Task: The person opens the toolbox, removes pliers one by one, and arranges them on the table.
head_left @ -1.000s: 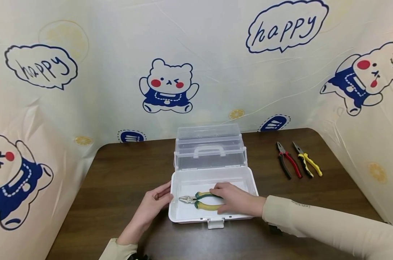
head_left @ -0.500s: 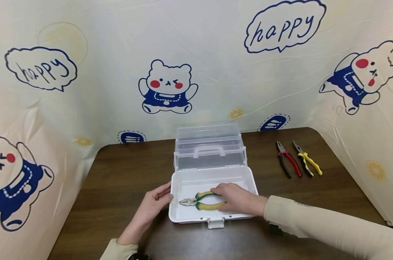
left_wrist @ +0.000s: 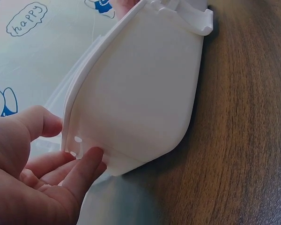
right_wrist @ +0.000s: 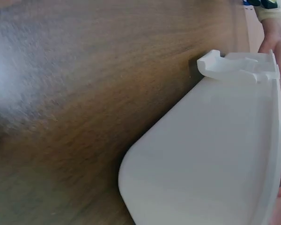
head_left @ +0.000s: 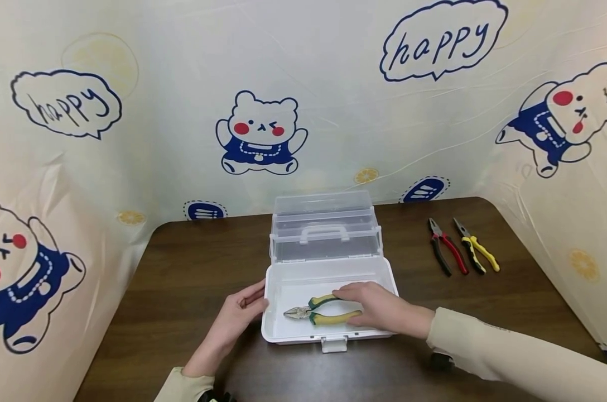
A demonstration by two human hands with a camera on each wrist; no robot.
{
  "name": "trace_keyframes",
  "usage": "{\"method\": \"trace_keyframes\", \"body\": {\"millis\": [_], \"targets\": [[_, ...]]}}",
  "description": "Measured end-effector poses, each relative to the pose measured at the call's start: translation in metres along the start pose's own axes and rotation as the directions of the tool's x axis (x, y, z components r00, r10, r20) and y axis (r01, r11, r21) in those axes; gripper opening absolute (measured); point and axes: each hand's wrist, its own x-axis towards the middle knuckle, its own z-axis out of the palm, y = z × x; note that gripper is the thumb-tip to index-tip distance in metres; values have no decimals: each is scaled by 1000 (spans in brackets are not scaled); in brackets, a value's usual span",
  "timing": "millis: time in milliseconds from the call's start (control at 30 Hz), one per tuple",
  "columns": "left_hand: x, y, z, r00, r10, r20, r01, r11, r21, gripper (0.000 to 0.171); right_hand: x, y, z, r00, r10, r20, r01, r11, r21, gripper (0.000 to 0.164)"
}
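Note:
A white toolbox (head_left: pixel 283 333) stands on the table with its clear lid (head_left: pixel 323 204) raised at the back. Inside lies a pair of combination pliers (head_left: pixel 333 319), with yellow and green handles and jaws toward the left. My right hand (head_left: pixel 379 307) reaches in over the right side and holds the handle ends; its fingertips are partly hidden. At the toolbox's left side, my left hand (head_left: pixel 233 318) grips the edge. In the left wrist view, that hand's thumb is at the rim and its fingers (left_wrist: pixel 91 159) touch the outer wall.
Red and black pliers (head_left: pixel 448 248) and yellow and black long-nose pliers (head_left: pixel 476 247) lie at the table's back right. A white latch (head_left: pixel 335 344) juts from the toolbox's front. A patterned sheet (head_left: pixel 333 111) surrounds the brown table (head_left: pixel 193 251).
My right hand has shifted the yellow and green pliers slightly to the right inside the toolbox. The left hand keeps its place at the edge.

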Motion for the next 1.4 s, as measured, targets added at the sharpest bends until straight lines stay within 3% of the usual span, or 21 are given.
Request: {"method": "trace_keyframes", "body": {"millis": [567,867,1100,1267,1400], "targets": [[1,0,0,1000,-13,14,14,1000,-20,55,-40,-2,-29,993,108,-42,-105,992,75,58],[0,1,-2,1000,-15,17,16,1000,-18,56,-64,-6,-47,979,124,-164,-121,992,27,60],[0,0,-2,1000,-21,17,22,1000,-8,56,-84,-2,-57,940,130,-314,-143,989,-20,63],[-1,0,-3,1000,-25,8,25,1000,-4,57,-97,6,-63,912,155,-380,-196,978,-74,66],[-1,-1,-4,1000,-25,9,26,1000,-11,56,-109,15,-68,877,173,-448,-244,964,-105,67]]}}
